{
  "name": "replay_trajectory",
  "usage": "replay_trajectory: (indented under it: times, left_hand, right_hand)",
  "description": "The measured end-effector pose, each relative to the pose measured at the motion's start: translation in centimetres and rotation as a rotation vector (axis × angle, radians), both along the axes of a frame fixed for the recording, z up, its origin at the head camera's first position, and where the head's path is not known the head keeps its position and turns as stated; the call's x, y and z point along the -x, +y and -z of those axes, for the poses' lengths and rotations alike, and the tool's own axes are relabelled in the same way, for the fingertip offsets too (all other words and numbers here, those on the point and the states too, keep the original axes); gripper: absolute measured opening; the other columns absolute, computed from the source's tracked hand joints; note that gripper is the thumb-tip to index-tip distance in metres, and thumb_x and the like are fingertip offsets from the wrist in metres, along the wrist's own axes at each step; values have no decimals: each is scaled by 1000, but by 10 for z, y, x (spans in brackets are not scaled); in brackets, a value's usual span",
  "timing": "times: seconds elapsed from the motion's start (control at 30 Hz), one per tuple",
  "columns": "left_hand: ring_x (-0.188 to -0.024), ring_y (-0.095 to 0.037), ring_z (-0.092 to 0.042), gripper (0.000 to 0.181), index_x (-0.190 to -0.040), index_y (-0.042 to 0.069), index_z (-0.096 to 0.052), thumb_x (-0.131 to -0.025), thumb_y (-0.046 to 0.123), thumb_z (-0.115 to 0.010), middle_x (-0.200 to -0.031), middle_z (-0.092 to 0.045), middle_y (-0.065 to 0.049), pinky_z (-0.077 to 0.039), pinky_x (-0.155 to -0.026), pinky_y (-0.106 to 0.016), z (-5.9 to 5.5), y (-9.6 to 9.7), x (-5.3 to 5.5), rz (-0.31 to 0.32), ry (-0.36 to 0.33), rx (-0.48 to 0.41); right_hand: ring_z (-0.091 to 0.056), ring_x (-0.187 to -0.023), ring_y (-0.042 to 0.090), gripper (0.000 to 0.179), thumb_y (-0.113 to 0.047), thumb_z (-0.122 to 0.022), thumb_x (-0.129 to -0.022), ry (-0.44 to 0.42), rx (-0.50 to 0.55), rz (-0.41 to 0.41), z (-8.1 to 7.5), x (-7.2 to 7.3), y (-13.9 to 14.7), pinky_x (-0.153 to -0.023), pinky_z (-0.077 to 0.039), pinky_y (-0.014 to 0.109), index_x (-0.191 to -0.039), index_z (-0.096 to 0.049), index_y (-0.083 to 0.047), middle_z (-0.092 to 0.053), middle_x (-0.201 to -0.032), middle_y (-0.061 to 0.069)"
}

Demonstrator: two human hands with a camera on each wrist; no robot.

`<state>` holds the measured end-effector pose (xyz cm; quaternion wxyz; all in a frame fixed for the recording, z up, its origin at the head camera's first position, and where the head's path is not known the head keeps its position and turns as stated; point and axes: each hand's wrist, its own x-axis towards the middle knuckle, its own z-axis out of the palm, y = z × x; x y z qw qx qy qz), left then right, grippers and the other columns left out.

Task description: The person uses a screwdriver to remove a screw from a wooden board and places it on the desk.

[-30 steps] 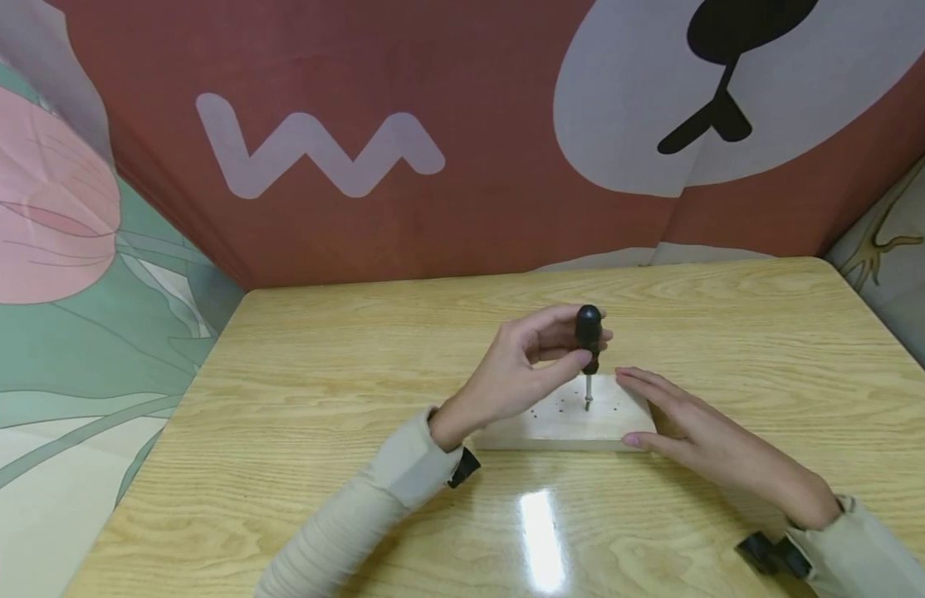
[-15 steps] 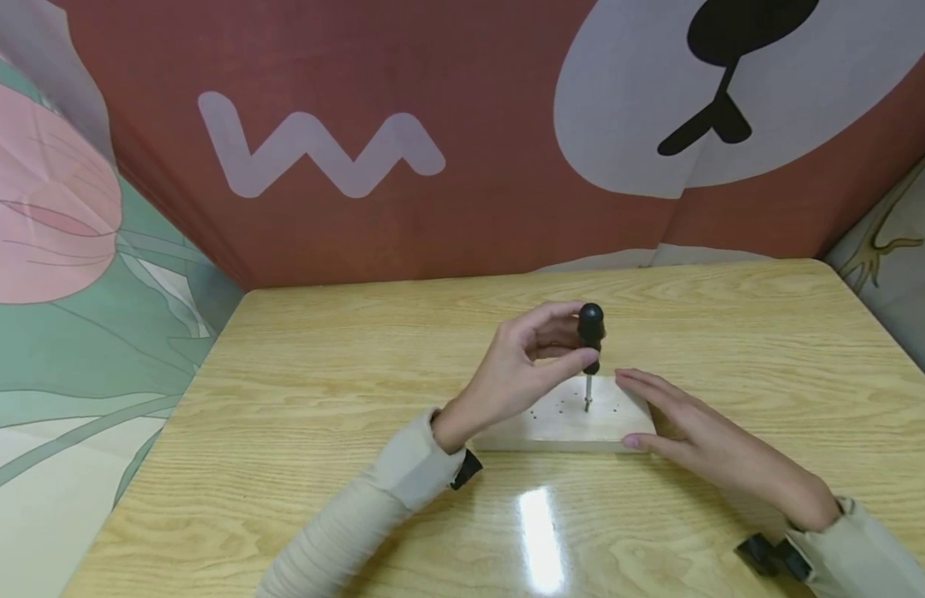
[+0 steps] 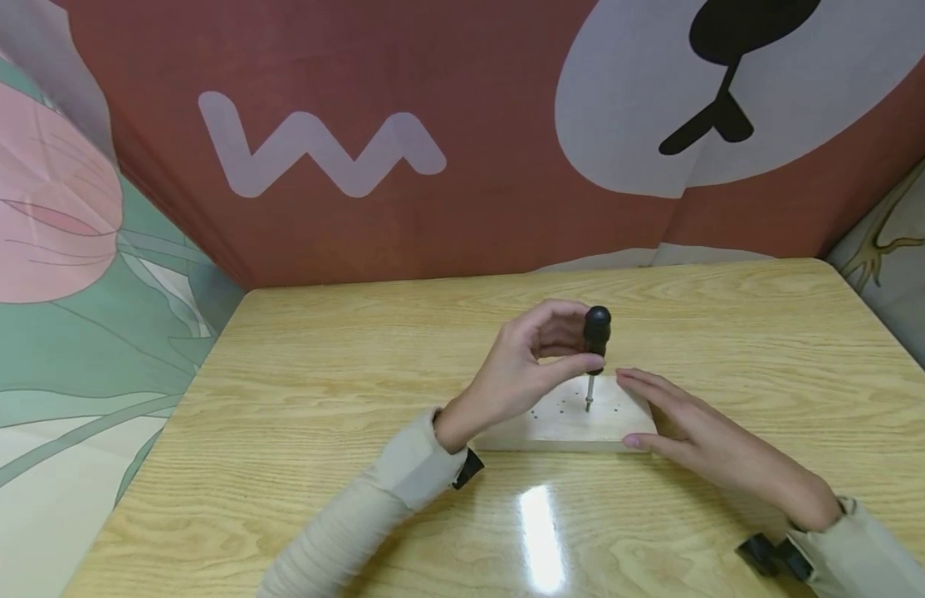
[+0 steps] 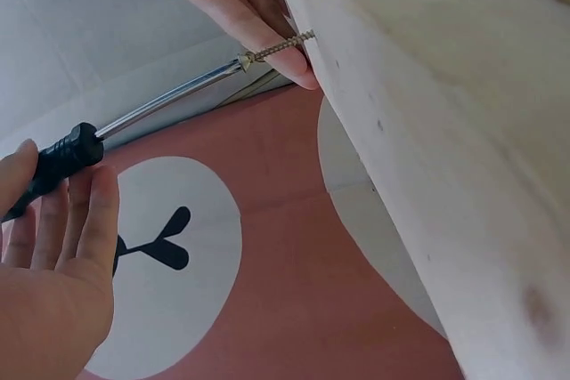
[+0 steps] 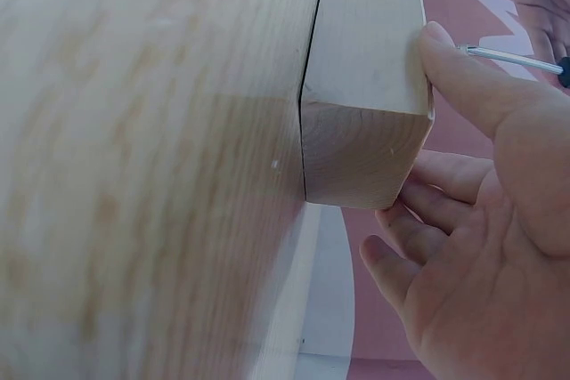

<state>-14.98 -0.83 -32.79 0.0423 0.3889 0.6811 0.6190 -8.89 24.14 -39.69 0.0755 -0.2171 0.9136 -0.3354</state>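
My left hand (image 3: 518,365) holds a screwdriver (image 3: 598,328) by its black handle, thumb on the near side and fingers behind. In the left wrist view, the shaft meets the head of a threaded screw (image 4: 278,47), whose point stands in a pale wooden block (image 4: 427,131). Most of the thread shows above the wood. The screwdriver stands nearly upright in the head view, its top tilted slightly right. My right hand (image 3: 702,432) grips the block's right end, thumb at the near edge and fingers at the far edge.
Several small dark holes dot the block's top. The block lies on a wood-grain table (image 3: 343,357) with a glare patch near the front. A red printed cloth (image 3: 492,224) hangs behind the table's back edge.
The screwdriver's handle has leaned slightly to the right, and the left fingertips once visible beyond it are now behind it. The right hand and the block stay put.
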Motion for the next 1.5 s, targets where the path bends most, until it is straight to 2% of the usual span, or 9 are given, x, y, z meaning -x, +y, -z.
replay_trajectory:
  times: [0.1, 0.33, 0.4, 0.73, 1.0, 1.13, 1.2, 1.33, 1.5]
  left_hand:
    - [-99, -15, -70, 43, -128, -1, -57, -88, -2, -72, -115, -69, -21, -59, -90, -28, 1, 0, 0, -9, 21, 18]
    - [-106, -15, -68, 42, -137, 1, -55, -95, 3, -64, -121, -69, -17, -56, -94, -23, 0, -2, -1, 9, 59, 97]
    - [-105, -14, -68, 42, -136, 2, -55, -95, 3, -64, -120, -70, -16, -56, -94, -23, 1, -2, 0, 9, 73, 103]
    - [-97, -10, -67, 43, -129, 1, -57, -88, 1, -72, -111, -69, -18, -58, -90, -25, 1, 1, -1, -52, 44, 39]
    - [-113, -24, -67, 40, -133, -3, -53, -94, -3, -62, -124, -66, -23, -57, -97, -30, 1, -1, 0, 61, -29, 5]
    - [-109, -27, -70, 41, -133, -2, -53, -93, -3, -65, -121, -67, -25, -58, -94, -31, 0, -1, 0, 70, -40, 7]
    - [-104, -25, -71, 43, -131, -2, -55, -91, -4, -68, -119, -68, -24, -59, -91, -31, 0, -1, 0, 42, -44, 6]
    - [-97, -18, -71, 44, -129, -2, -56, -88, -4, -71, -115, -68, -23, -60, -88, -30, -1, 0, -1, -17, -43, 9]
    - [-105, -25, -68, 43, -132, -3, -55, -90, -6, -66, -116, -67, -24, -58, -93, -27, -2, 0, -2, -19, -55, 23]
  right_hand:
    - [-35, -143, 39, 74, -37, -67, -94, 5, 3, 2, 1, 0, 0, -105, -41, 35, -155, -32, -16, -33, -159, 12]
    - [-35, -142, 43, 75, -38, -67, -94, -11, -2, 7, 0, 1, 0, -103, -40, 62, -155, -32, -13, -33, -159, 16]
    - [-35, -142, 44, 76, -38, -67, -94, -19, 2, 7, -1, 1, 0, -102, -39, 65, -156, -31, -13, -32, -159, 16]
    - [-36, -141, 46, 75, -37, -68, -93, -5, 7, 6, -1, 2, -1, -102, -39, 66, -154, -34, -10, -34, -157, 18]
    - [-36, -141, 46, 76, -38, -69, -93, -9, 10, 12, -1, 3, -2, -102, -39, 66, -154, -35, -9, -35, -157, 19]
    - [-39, -140, 42, 75, -37, -69, -92, 28, -10, 11, 0, 3, -1, -103, -41, 57, -153, -36, -9, -37, -156, 17]
    - [-40, -139, 41, 74, -37, -70, -92, 48, -17, 9, 1, 3, -1, -104, -43, 45, -152, -37, -9, -38, -156, 16]
    - [-41, -139, 42, 73, -34, -71, -91, 66, -13, 2, 3, 4, 0, -104, -42, 38, -151, -39, -7, -39, -155, 16]
    - [-39, -140, 45, 74, -36, -70, -91, 33, -12, 8, 1, 4, -1, -103, -41, 60, -151, -38, -6, -37, -156, 19]
